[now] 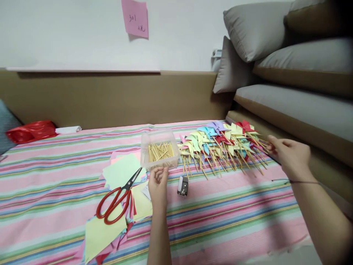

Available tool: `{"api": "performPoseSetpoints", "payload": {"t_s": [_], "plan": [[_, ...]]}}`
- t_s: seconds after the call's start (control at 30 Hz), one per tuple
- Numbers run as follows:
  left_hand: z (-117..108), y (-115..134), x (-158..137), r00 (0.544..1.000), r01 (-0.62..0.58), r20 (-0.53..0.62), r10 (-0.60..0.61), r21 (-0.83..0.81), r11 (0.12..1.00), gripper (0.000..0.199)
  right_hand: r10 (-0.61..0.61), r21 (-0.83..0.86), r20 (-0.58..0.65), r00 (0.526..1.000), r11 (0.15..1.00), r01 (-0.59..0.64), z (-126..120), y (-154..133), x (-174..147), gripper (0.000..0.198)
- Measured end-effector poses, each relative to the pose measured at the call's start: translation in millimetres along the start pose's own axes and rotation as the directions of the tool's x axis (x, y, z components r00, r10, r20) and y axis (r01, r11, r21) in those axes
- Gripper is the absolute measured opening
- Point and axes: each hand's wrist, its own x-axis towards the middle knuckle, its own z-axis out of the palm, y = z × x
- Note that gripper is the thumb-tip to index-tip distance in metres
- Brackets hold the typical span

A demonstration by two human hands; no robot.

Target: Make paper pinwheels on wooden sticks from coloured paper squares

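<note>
My right hand (293,154) pinches the end of a wooden stick belonging to a red pinwheel (246,127), at the right side of a spread of pinwheels (220,140). These have paper heads in several colours, their sticks pointing toward me. My left hand (158,184) is loosely curled, with nothing visible in it. It lies at the near wall of a clear plastic box (170,163); whether it touches the box I cannot tell. Short wooden sticks (161,151) fill the box. A small metal-and-white device (182,186) lies to the right of my left hand.
Red-handled scissors (118,200) lie across stacks of coloured paper (104,235) on the left. A striped cloth (220,221) covers the surface. Grey cushions (298,99) are piled at right. A red plastic bag (33,131) sits far left; a pink note (135,18) hangs on the wall.
</note>
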Motion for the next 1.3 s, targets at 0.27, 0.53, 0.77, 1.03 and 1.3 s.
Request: {"api": "performPoseSetpoints", "payload": {"t_s": [0.27,0.53,0.77,1.03,1.3], "plan": [[-25.0,22.4,2.4,0.976,-0.14,-0.147,0.162,0.151,0.979,0.019,-0.074,0.515,0.463,0.883,0.833,-0.2,62.5,-83.3,-160.4,0.02],[-71.2,47.5,4.8,0.992,0.125,-0.119,-0.039,0.925,0.36,0.022,-0.214,0.374,0.783,0.584,0.912,-0.168,117.3,-93.9,-245.7,0.025],[-66.6,31.9,-2.4,0.972,-0.068,0.079,-0.223,0.996,0.054,0.052,-0.214,0.249,0.812,0.543,0.968,0.009,131.3,-86.8,-277.2,0.025],[-68.1,40.6,-1.2,0.946,-0.156,0.161,-0.281,0.987,0.041,0.042,-0.277,0.532,0.831,0.483,0.649,-0.543,122.4,-91.7,-275.2,0.018],[-74.3,40.3,1.8,0.94,-0.174,0.205,-0.273,0.976,0.134,0.037,-0.328,0.593,0.803,0.497,0.523,-0.613,120.7,-90.3,-273.8,0.022]]}}
